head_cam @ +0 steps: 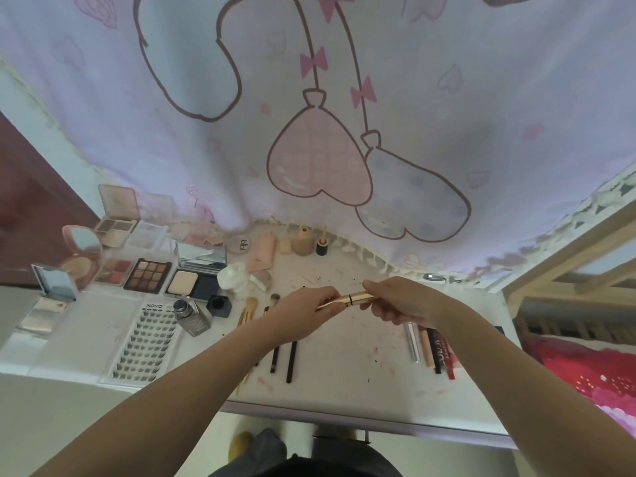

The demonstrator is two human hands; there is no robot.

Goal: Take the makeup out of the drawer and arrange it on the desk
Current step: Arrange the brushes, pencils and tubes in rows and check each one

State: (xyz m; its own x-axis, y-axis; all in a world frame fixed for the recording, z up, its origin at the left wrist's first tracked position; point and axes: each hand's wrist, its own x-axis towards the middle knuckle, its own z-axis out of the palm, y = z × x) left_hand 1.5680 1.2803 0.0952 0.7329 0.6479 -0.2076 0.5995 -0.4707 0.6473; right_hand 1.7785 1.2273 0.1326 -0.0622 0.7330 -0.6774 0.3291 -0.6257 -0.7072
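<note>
The fingers of the left hand (303,306) pinch the narrow end of a gold tube (347,299), likely a lipstick or mascara, while the fingers of the right hand (395,301) are curled round its wider capped end; both hands hold it level in the air just above the middle of the bench (344,342). A dark seam shows between cap and body, so the step looks like closing or checking the cap: press the halves straight together along the tube's axis, without twisting off-line, then lay it beside like items. The tube is smooth, glossy metal-look, cylindrical. Below the left wrist lie slim makeup brushes (272,339) with dark handles; near the right forearm sits a row of pencils and tubes (430,346). Farther left are a matte eyeshadow palette (148,275), a lash tray (144,339) and a glass bottle (191,316). The white bench top is smudged and speckled.
</note>
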